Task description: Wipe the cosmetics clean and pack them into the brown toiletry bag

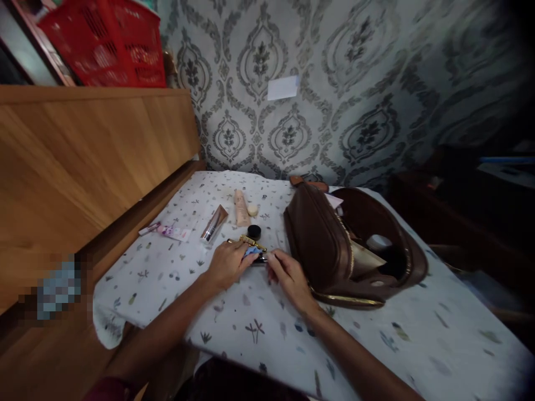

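Observation:
My left hand (pixel 225 263) is closed on a small blue cloth-like piece (pixel 252 252), pressed against a slim dark tube (pixel 261 259). My right hand (pixel 290 277) pinches the right end of that tube, close to the left fingertips. Just beyond the hands lie gold-coloured slim items (pixel 252 241), partly covered by my left hand, and a small round black lid or jar (pixel 254 231). Right of my right hand, a brown zippered bag (pixel 317 239) gapes wide, with a pale packet (pixel 366 260) and a white item (pixel 379 243) inside.
Farther back lie a beige squeeze tube (pixel 241 207), a cream round cap (pixel 252 210) and a brown-and-silver tube (pixel 214 224). A pink-and-white packet (pixel 173 231) rests at the left. The patterned cloth (pixel 254 334) covers the table; a wooden panel (pixel 96 167) and red basket (pixel 104 44) stand left.

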Demonstrator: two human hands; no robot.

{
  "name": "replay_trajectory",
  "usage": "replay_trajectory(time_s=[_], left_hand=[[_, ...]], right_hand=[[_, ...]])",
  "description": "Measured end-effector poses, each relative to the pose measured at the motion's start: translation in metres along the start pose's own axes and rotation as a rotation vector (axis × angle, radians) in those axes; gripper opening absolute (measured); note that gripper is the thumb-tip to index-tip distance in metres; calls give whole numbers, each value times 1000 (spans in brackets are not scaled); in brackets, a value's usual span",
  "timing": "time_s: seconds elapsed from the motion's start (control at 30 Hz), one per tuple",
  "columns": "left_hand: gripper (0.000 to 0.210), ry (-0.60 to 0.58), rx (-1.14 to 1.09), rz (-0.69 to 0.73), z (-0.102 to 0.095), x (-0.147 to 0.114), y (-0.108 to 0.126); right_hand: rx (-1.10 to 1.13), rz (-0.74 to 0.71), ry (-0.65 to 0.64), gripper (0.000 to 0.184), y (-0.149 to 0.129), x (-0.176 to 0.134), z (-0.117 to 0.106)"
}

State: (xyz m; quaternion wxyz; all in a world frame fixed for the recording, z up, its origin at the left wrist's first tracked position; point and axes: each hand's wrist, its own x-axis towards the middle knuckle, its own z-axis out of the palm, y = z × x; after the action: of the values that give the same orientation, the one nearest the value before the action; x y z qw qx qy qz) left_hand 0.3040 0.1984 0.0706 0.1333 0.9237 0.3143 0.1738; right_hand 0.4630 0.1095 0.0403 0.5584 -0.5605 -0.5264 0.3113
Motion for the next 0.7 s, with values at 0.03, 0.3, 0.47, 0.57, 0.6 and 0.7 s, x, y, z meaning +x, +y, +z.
replay_trajectory(time_s=[0.03,0.3,0.47,0.57,0.6,0.7], left_hand=[[41,5,-26,-30,-3,-1,-7],[52,140,-501,-169,-3,0,-39],[47,331,-749,-257,-5,2,-43],[51,478,-851,-359,-7,2,-46],[52,534,-912,-406,-8,2,-47],[56,632,-1119,-572,-10,2,-49]], right_hand=[[6,-2,15,50,0,1,-1],[57,-5,15,50,-8,3,-5],[118,86,-28,49,-10,3,-2],[166,154,-77,50,-7,4,-1],[170,170,-104,51,-5,4,-1],[147,201,-200,52,0,3,1]])
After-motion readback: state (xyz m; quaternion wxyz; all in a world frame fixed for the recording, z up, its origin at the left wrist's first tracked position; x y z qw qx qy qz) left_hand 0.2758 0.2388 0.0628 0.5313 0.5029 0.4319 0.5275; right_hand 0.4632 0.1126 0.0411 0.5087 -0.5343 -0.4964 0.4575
